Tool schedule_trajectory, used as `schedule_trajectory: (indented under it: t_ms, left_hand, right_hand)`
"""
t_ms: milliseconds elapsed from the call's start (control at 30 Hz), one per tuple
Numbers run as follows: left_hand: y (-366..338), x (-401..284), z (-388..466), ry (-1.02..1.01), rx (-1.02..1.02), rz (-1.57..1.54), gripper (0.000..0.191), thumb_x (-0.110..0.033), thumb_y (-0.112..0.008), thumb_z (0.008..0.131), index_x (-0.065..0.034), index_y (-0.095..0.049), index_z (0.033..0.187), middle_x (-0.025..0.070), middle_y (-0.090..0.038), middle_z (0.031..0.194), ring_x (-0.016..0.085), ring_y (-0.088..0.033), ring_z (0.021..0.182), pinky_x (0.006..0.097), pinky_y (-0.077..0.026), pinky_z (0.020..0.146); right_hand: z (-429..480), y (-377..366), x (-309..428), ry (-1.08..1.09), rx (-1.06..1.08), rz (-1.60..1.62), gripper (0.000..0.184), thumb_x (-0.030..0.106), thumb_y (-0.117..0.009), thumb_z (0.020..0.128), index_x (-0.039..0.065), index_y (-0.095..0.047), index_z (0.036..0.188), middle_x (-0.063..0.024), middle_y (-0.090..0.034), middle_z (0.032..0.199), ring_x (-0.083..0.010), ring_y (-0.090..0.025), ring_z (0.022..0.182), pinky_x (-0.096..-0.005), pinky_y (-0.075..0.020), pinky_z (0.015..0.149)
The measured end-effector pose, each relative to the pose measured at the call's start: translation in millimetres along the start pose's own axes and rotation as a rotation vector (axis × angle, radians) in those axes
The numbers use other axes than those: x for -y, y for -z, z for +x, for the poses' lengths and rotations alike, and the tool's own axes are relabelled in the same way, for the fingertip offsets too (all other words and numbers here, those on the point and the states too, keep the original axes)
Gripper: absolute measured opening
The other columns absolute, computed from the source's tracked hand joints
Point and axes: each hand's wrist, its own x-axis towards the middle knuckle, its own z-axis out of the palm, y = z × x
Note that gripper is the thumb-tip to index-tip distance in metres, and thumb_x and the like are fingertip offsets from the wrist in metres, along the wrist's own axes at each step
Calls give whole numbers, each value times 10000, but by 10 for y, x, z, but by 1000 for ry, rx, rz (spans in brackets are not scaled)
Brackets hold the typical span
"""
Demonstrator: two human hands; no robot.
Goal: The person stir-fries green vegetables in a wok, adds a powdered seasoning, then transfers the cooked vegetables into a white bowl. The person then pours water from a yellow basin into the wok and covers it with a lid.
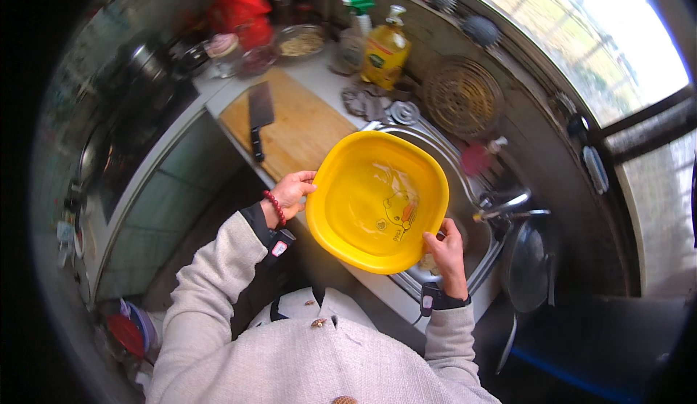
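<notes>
A yellow plastic basin (348,197) with a duck drawing on its inner bottom is held up between my two hands. My left hand (291,194) grips its left rim, thumb on the edge. On the lower right rim my right hand (446,249) has its own hold. The basin covers part of the stainless steel sink (457,197) and a corner of the wooden cutting board (305,115). A cleaver (261,112) with a black handle lies on the board, up and left of the basin. Something pale (428,264) shows in the sink beside my right hand.
Behind the sink stand a yellow pump bottle (386,50), a green-topped spray bottle (359,12) and a crumpled dark cloth (365,102). A faucet (509,202) juts in at the right, with a dark wok (531,265) beyond it. A bowl of food pieces (300,42) sits past the board.
</notes>
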Motion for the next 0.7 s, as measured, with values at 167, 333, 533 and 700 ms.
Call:
schedule_trajectory:
  t_ms: [167, 333, 533, 700]
  left_hand:
    - [881, -31, -883, -107, 28, -144, 275, -37, -498, 879, -64, -549, 1148, 41, -604, 1079, 174, -571, 1013, 363, -455, 882]
    - [1875, 52, -1863, -247, -47, -278, 290, -50, -545, 849, -26, -572, 1136, 51, -618, 1051, 165, -567, 998, 336, -457, 862]
    - [3133, 46, -2872, -436, -130, -381, 305, -89, -557, 857, -24, -559, 1155, 42, -600, 1066, 143, -557, 977, 295, -450, 847]
    - [3988, 64, -3480, -549, -265, -451, 303, -104, -565, 878, -29, -553, 1171, 40, -604, 1091, 145, -569, 1004, 314, -470, 869]
  right_hand:
    - [-125, -701, 427, 79, 155, 11, 208, 19, -586, 783, -34, -523, 973, -60, -596, 821, -110, -576, 702, -248, -481, 613]
    - [-308, -1695, 895, 133, 368, -11, 188, -25, -548, 784, -25, -518, 970, -50, -570, 825, -109, -558, 715, -232, -452, 605]
    - [-459, -3205, 1420, 263, 525, -34, 165, -3, -516, 778, -41, -528, 938, -49, -573, 837, -104, -544, 737, -223, -430, 630]
    - [-413, -4373, 1741, 331, 671, -60, 220, 54, -530, 774, -50, -547, 967, -64, -583, 869, -133, -542, 780, -235, -425, 685]
